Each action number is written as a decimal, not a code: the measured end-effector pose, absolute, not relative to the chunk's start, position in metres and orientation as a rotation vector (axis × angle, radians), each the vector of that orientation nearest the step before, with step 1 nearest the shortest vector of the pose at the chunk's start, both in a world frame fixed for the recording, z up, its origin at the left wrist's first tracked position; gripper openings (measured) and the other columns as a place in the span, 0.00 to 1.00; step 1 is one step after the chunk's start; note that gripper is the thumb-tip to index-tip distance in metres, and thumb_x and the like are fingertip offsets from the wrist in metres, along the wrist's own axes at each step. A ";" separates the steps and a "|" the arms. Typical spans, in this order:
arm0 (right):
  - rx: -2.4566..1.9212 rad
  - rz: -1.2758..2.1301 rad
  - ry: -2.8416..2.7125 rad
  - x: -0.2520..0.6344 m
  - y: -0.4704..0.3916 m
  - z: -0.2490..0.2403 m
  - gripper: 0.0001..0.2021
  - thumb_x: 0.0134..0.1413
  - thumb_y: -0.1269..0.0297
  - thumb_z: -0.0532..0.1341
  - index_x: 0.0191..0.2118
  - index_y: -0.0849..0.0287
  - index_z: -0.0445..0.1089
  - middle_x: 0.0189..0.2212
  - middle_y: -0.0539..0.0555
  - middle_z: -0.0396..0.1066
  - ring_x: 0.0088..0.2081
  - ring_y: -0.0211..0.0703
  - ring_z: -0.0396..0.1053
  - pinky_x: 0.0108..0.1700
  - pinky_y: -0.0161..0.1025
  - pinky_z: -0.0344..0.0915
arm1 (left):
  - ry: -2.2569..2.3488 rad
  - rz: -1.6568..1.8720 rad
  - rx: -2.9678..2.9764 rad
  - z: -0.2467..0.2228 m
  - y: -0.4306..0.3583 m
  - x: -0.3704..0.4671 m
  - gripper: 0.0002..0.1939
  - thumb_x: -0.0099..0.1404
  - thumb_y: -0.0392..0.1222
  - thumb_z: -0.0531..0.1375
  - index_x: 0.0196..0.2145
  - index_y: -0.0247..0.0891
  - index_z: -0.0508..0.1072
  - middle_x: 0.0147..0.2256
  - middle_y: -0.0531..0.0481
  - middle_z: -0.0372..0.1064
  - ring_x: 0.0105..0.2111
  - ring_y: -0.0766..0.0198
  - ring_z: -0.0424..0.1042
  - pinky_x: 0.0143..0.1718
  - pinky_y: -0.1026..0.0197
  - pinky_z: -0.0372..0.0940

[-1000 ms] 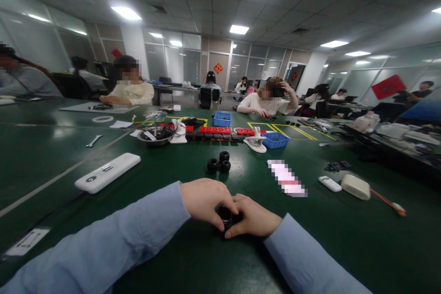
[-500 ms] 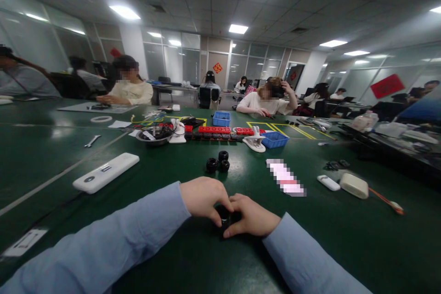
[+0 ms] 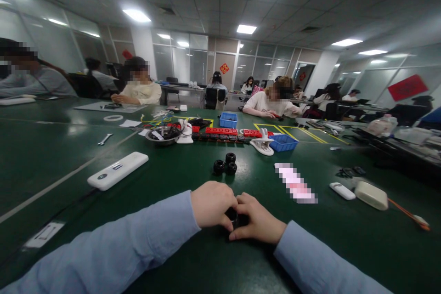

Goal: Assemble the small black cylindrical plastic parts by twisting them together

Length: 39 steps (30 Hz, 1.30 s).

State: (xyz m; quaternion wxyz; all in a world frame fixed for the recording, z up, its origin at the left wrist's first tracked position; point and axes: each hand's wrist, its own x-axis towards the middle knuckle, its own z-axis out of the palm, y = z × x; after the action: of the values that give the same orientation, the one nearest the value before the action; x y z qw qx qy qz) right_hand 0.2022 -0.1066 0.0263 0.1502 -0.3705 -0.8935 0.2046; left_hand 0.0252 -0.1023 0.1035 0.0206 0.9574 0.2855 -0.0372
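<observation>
Close in front of me, both hands are wrapped round a small black wheel (image 3: 233, 216), mostly hidden by the fingers. My left hand (image 3: 212, 204) is closed on its left side, thumb pressed low against it. From the right, my right hand (image 3: 257, 220) curls its fingers and thumb about the same wheel, and the fingertips of both hands meet above it. Just beyond my hands, three black toy-like wheels (image 3: 219, 166) with chunky tyres stand in a tight cluster on the green table (image 3: 182, 165).
A white power bank (image 3: 119, 171) with a cable lies left, a wrench (image 3: 105, 138) behind it. Further back are a metal bowl (image 3: 161, 140), red strips (image 3: 222, 131), white clamps (image 3: 262, 144) and blue baskets (image 3: 284, 143). A pale case (image 3: 371, 195) lies right. Co-workers sit across.
My view has turned slightly left, so everything sits further right in the picture. Both hands keep their hold on the wheel. The co-worker opposite has lowered a raised hand from the head.
</observation>
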 end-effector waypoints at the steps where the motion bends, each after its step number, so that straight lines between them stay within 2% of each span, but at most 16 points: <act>1: -1.071 0.562 -2.568 0.201 -0.106 0.026 0.24 0.37 0.47 0.67 0.41 0.55 0.72 0.35 0.54 0.67 0.38 0.47 0.61 0.40 0.41 0.57 | 0.895 -0.117 2.979 0.104 -0.102 0.025 0.18 0.51 0.53 0.64 0.38 0.41 0.75 0.33 0.49 0.73 0.36 0.57 0.71 0.33 0.63 0.62; 5: -1.054 0.526 -2.581 0.197 -0.102 0.025 0.26 0.38 0.46 0.65 0.43 0.57 0.70 0.34 0.54 0.68 0.37 0.46 0.61 0.40 0.41 0.57 | 0.920 -0.104 2.989 0.104 -0.101 0.022 0.17 0.52 0.54 0.63 0.34 0.39 0.75 0.32 0.48 0.72 0.35 0.57 0.71 0.32 0.63 0.63; 22: -0.992 0.521 -2.531 0.195 -0.096 0.013 0.19 0.39 0.49 0.66 0.30 0.61 0.70 0.26 0.50 0.66 0.31 0.41 0.61 0.33 0.36 0.55 | 1.438 -0.050 2.886 0.091 -0.115 0.036 0.27 0.53 0.62 0.59 0.29 0.31 0.74 0.28 0.40 0.72 0.29 0.50 0.72 0.29 0.56 0.65; 31: -0.998 0.505 -2.548 0.196 -0.097 0.013 0.20 0.40 0.46 0.65 0.27 0.61 0.67 0.24 0.49 0.65 0.30 0.40 0.61 0.32 0.35 0.55 | 1.591 -0.040 2.800 0.088 -0.117 0.039 0.32 0.55 0.67 0.52 0.28 0.30 0.75 0.27 0.39 0.72 0.28 0.50 0.72 0.28 0.55 0.65; 39: -1.007 0.485 -2.586 0.195 -0.096 0.014 0.19 0.40 0.48 0.66 0.27 0.61 0.67 0.25 0.49 0.65 0.30 0.39 0.61 0.33 0.35 0.54 | 1.677 -0.143 2.749 0.089 -0.118 0.043 0.40 0.57 0.71 0.41 0.25 0.30 0.76 0.26 0.36 0.72 0.28 0.51 0.72 0.27 0.56 0.63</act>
State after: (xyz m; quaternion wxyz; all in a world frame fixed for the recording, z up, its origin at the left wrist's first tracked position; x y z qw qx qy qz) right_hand 0.1952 -0.0963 0.0144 0.1615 -0.3526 -0.9060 0.1697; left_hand 0.0429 -0.1184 0.0894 -0.0407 0.8522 0.5198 -0.0442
